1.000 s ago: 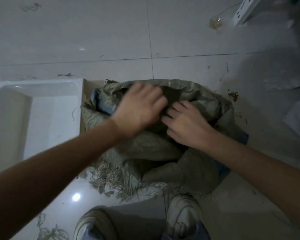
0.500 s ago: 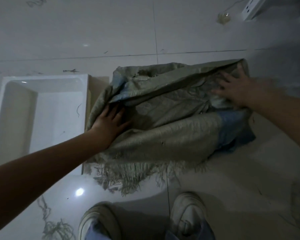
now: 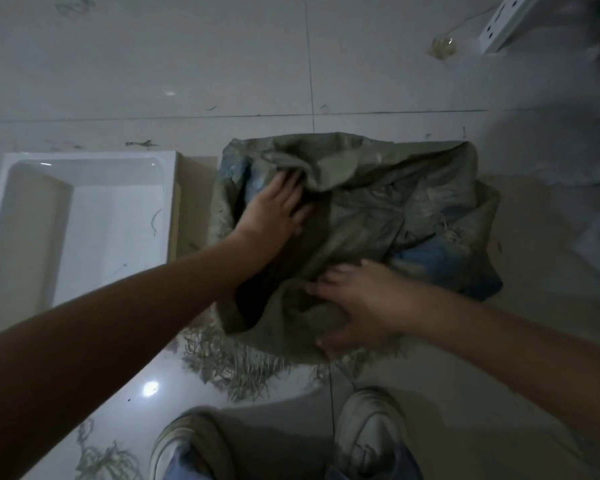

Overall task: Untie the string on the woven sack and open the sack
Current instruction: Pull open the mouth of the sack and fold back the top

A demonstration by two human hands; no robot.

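Sack (image 3: 378,209) mouth, both hands (image 3: 274,209) inside.

**One head-worn view, looking steeply down**

A single wide-angle camera on the person's head faces forward and down at the tiled floor (image 3: 222,64). It sits close above both forearms; the shoes (image 3: 371,431) show at the bottom edge. Dim light probably hides detail at the far right. No second view shares the scene.
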